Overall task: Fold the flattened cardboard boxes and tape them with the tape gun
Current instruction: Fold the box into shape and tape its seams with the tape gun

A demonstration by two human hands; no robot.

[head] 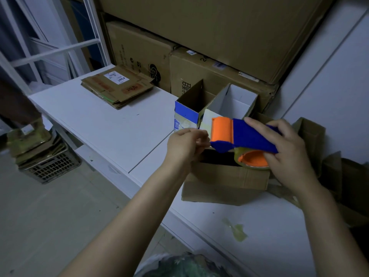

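Big cartons (199, 27) fill the far wall behind the white table (103, 124). On the table's near right stands the folded box (225, 182), its top open and dark inside. The flat stack (116, 87) of boxes yet to be folded lies far left, well apart from it. Two more open boxes (219, 104) stand just beyond the folded one.

The tape gun (245, 136) hangs over the box's open top. The right hand (287, 154) is wrapped around its blue body and roll. The left hand (185, 144) is at the gun's orange nose, fingertips pinched on what looks like the tape end (205, 142). The tape is clear and hard to make out.

The step looks like freeing a length of tape before sealing. To do it well, draw the end out straight and flat so it does not fold onto itself. The flaps likely need closing first. Then anchor the end on the box's side wall and run the gun along the seam, keeping the roller pressed down.
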